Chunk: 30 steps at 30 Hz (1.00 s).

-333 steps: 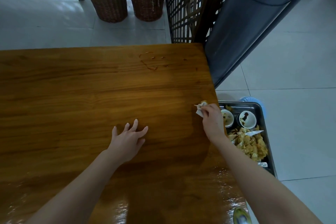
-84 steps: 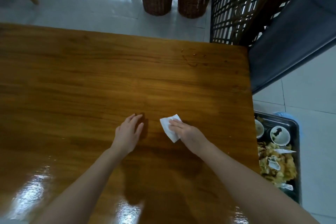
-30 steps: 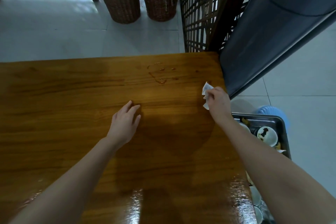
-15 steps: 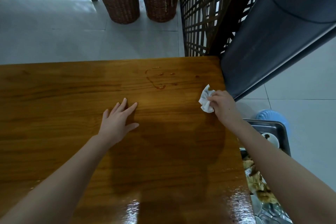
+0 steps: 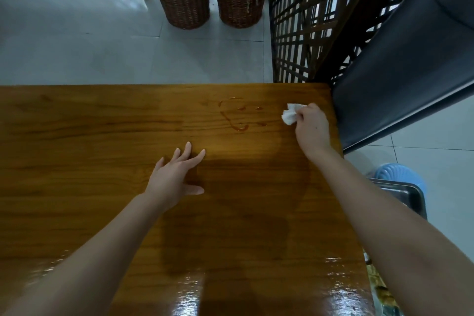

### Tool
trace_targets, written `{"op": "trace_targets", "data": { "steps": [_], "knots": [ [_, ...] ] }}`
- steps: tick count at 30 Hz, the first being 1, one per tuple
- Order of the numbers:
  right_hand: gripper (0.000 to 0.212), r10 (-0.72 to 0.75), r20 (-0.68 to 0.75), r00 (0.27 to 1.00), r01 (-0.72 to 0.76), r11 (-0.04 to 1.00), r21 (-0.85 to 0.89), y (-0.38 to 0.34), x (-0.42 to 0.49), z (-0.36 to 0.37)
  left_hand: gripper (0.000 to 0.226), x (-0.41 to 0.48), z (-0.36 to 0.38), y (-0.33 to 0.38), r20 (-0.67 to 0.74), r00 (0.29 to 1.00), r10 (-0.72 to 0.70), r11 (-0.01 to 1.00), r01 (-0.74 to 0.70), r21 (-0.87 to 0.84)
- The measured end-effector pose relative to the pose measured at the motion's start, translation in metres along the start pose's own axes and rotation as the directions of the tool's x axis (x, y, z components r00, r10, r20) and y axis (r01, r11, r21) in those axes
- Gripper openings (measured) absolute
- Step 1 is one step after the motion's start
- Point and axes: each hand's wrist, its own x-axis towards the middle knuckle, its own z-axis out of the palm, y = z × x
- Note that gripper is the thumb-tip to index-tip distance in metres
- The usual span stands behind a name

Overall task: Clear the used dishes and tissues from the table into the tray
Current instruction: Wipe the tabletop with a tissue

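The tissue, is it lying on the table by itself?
No, the right hand pinches the crumpled tissue beside the reddish spill.

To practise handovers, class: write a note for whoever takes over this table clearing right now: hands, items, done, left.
Left hand: open, flat on the table.
Right hand: fingers pinch a crumpled tissue near the far right corner.
Tray: off the table's right edge, mostly hidden by the right arm.
Done: no dishes visible on the table.
Left: reddish spill beside the tissue; tissue goes into the tray.
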Motion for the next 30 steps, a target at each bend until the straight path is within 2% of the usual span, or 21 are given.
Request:
{"op": "trace_targets", "data": {
  "steps": [2,5,7,11,14,17,21,24,27,30],
  "knots": [
    [0.019,-0.116,0.081,0.99,0.119,0.992,-0.035,-0.026,-0.007,0.017,0.095,-0.001,-0.003,0.001,0.011,1.0,-0.001,1.0,0.001,-0.006],
    [0.029,-0.26,0.208,0.943,0.268,0.963,-0.014,-0.073,-0.023,0.045,0.095,-0.001,-0.004,0.004,0.013,1.0,-0.007,1.0,0.007,0.014],
    [0.034,-0.302,0.229,0.925,0.304,0.952,0.025,-0.088,-0.027,0.054,0.096,0.0,-0.004,0.004,0.014,1.0,-0.014,0.999,0.013,0.031],
    [0.025,-0.259,0.185,0.948,0.244,0.965,0.098,-0.075,-0.015,0.043,0.097,0.0,-0.002,0.002,0.005,1.0,-0.006,1.0,0.006,0.011],
    [0.02,-0.114,0.104,0.988,0.101,0.988,0.118,-0.052,0.001,0.025,0.097,0.0,-0.002,0.001,0.003,1.0,0.001,1.0,-0.001,0.0],
    [0.024,-0.003,0.038,0.999,-0.001,0.993,0.115,-0.04,0.016,0.016,0.097,0.0,-0.003,0.003,0.008,1.0,-0.007,1.0,0.007,-0.01],
    [0.027,0.03,0.042,0.999,-0.034,0.996,0.086,-0.057,0.014,0.025,0.098,0.001,-0.001,0.002,0.009,1.0,-0.012,1.0,0.012,-0.014],
    [0.023,-0.122,0.127,0.984,0.11,0.989,0.098,-0.083,0.0,0.044,0.098,0.002,0.001,0.0,-0.006,1.0,-0.01,1.0,0.009,-0.024],
    [0.025,-0.29,0.21,0.934,0.27,0.956,0.119,-0.113,-0.017,0.066,0.097,0.003,0.002,0.0,-0.01,1.0,-0.015,1.0,0.015,-0.022],
    [0.026,-0.366,0.233,0.901,0.343,0.93,0.134,-0.116,-0.011,0.071,0.097,0.003,0.002,0.0,-0.01,1.0,-0.015,1.0,0.015,-0.012]
  ]
}}
